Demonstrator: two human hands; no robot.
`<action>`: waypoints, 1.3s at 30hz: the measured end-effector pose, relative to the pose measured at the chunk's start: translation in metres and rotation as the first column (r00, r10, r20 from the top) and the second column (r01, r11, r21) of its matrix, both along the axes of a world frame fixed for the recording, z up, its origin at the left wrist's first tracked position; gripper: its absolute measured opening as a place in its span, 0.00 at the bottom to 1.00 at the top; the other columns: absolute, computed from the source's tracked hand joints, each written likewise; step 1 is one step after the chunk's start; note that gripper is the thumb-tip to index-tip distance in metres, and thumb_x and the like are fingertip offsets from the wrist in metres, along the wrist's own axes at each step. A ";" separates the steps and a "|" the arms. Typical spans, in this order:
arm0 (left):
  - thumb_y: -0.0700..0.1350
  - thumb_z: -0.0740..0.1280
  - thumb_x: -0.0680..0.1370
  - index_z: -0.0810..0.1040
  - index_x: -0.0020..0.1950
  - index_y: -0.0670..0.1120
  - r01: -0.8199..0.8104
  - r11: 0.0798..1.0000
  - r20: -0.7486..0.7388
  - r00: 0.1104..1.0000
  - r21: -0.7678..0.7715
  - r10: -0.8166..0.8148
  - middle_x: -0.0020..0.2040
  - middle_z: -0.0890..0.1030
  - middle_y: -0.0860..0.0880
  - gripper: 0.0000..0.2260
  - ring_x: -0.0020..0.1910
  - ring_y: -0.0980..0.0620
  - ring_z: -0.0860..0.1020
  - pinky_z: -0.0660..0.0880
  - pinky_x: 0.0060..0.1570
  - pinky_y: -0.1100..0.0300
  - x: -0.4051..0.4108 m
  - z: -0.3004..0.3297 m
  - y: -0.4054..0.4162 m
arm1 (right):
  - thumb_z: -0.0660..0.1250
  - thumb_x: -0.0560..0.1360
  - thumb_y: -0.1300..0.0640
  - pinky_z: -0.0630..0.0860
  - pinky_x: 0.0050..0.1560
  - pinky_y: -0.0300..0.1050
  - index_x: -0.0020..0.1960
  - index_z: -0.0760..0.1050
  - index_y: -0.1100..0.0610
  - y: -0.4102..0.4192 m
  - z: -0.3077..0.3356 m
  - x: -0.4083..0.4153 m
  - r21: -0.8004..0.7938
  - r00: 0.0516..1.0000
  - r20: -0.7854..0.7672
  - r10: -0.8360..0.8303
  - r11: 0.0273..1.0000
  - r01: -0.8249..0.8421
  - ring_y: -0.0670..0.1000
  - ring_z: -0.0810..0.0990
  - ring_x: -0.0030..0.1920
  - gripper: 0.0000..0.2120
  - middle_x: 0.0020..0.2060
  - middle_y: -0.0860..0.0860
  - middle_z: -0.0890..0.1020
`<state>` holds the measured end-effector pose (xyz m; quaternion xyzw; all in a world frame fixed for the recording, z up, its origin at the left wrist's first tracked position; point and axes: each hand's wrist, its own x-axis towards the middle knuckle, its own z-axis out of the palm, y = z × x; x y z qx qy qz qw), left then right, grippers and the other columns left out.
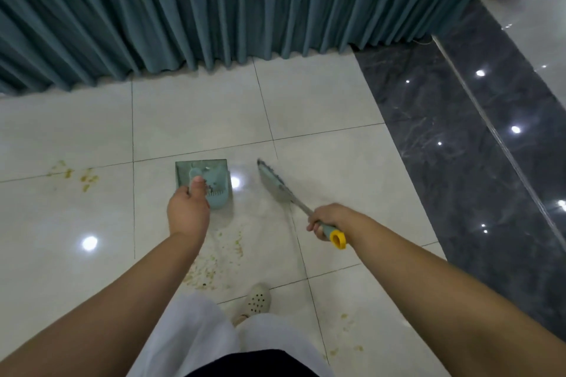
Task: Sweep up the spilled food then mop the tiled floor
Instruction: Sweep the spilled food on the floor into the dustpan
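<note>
Spilled food (211, 266) sits on the tiled floor (337, 101) by the shoe (258, 299), more near the floor's left edge. Left hand (188, 211) is wrapped tight round the dustpan (208, 180) handle, right hand (329, 220) fisted on the broom (277, 185). Pan holds a few crumbs. Plenty of bare tile up to the curtain (214, 6).

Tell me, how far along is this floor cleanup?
Early. The left hand holds the dustpan, with only a few bits inside; the right hand holds the broom. Food scraps still lie by the shoe, more at far left. No mop in view; mopping remains.
</note>
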<state>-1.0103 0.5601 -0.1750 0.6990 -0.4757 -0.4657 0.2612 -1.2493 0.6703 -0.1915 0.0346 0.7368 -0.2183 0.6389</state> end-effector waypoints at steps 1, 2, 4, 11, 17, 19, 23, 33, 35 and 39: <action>0.59 0.55 0.80 0.74 0.45 0.41 -0.021 1.000 -0.012 1.000 0.002 0.022 0.39 0.76 0.40 0.22 0.38 0.39 0.75 0.77 0.44 0.44 0.007 0.000 -0.001 | 0.58 0.79 0.67 0.64 0.16 0.29 0.39 0.69 0.66 -0.007 0.001 -0.002 -0.015 1.000 -0.002 -0.016 1.000 0.016 0.45 0.66 0.12 0.10 0.32 0.57 0.70; 0.59 0.55 0.80 0.74 0.44 0.42 -0.042 0.999 -0.023 0.999 0.006 0.043 0.37 0.75 0.43 0.21 0.37 0.43 0.73 0.76 0.41 0.47 0.014 0.000 -0.002 | 0.58 0.80 0.67 0.64 0.16 0.28 0.40 0.68 0.66 -0.014 0.001 -0.004 -0.031 0.999 -0.005 -0.034 0.999 0.034 0.44 0.65 0.12 0.10 0.32 0.57 0.70; 0.58 0.56 0.80 0.74 0.43 0.42 -0.085 0.996 -0.043 0.995 0.022 0.086 0.35 0.74 0.46 0.20 0.34 0.46 0.72 0.71 0.34 0.55 0.031 -0.001 -0.005 | 0.58 0.80 0.67 0.65 0.15 0.28 0.41 0.67 0.65 -0.027 -0.001 -0.005 -0.057 0.996 0.002 -0.093 0.994 0.093 0.44 0.65 0.11 0.08 0.32 0.57 0.68; 0.56 0.57 0.81 0.72 0.38 0.44 -0.220 0.973 -0.079 0.971 0.076 0.225 0.29 0.70 0.48 0.18 0.24 0.52 0.65 0.63 0.22 0.64 0.088 -0.002 -0.008 | 0.61 0.79 0.67 0.67 0.16 0.29 0.63 0.67 0.66 -0.072 -0.022 0.026 -0.038 0.999 -0.031 -0.019 0.999 0.018 0.45 0.66 0.11 0.13 0.34 0.58 0.70; 0.57 0.56 0.80 0.73 0.42 0.41 -0.255 0.963 -0.018 0.966 0.089 0.257 0.31 0.71 0.46 0.20 0.26 0.51 0.67 0.65 0.24 0.61 0.138 -0.013 -0.011 | 0.64 0.77 0.65 0.72 0.27 0.38 0.63 0.70 0.68 -0.081 -0.048 0.089 0.037 0.949 -0.087 0.304 0.953 -0.301 0.48 0.71 0.26 0.16 0.34 0.57 0.74; 0.57 0.55 0.80 0.73 0.40 0.42 -0.283 0.954 -0.018 0.958 0.095 0.286 0.32 0.72 0.47 0.20 0.26 0.51 0.68 0.65 0.24 0.61 0.153 -0.016 -0.015 | 0.65 0.77 0.64 0.73 0.35 0.40 0.63 0.70 0.67 -0.082 -0.052 0.108 0.042 0.914 -0.089 0.397 0.918 -0.395 0.49 0.72 0.30 0.16 0.36 0.58 0.75; 0.58 0.55 0.80 0.72 0.39 0.44 -0.338 0.935 -0.018 0.940 0.106 0.342 0.32 0.73 0.48 0.20 0.28 0.52 0.71 0.69 0.27 0.62 0.182 -0.019 -0.027 | 0.63 0.77 0.65 0.71 0.35 0.41 0.66 0.69 0.66 -0.076 -0.054 0.149 0.053 0.843 -0.053 0.535 0.844 -0.533 0.50 0.71 0.31 0.17 0.39 0.59 0.75; 0.58 0.56 0.80 0.73 0.38 0.44 -0.207 0.976 -0.095 0.973 0.061 0.212 0.31 0.74 0.49 0.20 0.26 0.54 0.71 0.67 0.23 0.64 0.287 -0.011 -0.038 | 0.63 0.77 0.63 0.74 0.30 0.40 0.68 0.68 0.63 -0.031 -0.034 0.287 0.138 0.745 -0.060 0.665 0.744 -0.653 0.49 0.74 0.31 0.20 0.41 0.58 0.78; 0.58 0.55 0.80 0.73 0.38 0.44 -0.188 0.980 -0.120 0.974 0.064 0.194 0.31 0.73 0.49 0.21 0.26 0.53 0.71 0.67 0.24 0.63 0.304 -0.010 -0.040 | 0.62 0.77 0.64 0.73 0.27 0.38 0.69 0.68 0.62 -0.020 -0.026 0.308 0.161 0.752 -0.060 0.656 0.750 -0.642 0.49 0.74 0.29 0.20 0.39 0.57 0.78; 0.58 0.56 0.80 0.75 0.42 0.43 -0.140 0.989 -0.125 0.982 0.049 0.145 0.31 0.74 0.48 0.20 0.27 0.52 0.71 0.68 0.27 0.62 0.328 -0.011 -0.041 | 0.62 0.76 0.65 0.72 0.27 0.38 0.67 0.70 0.63 0.007 -0.012 0.339 0.183 0.760 -0.055 0.647 0.755 -0.629 0.49 0.73 0.28 0.20 0.35 0.56 0.77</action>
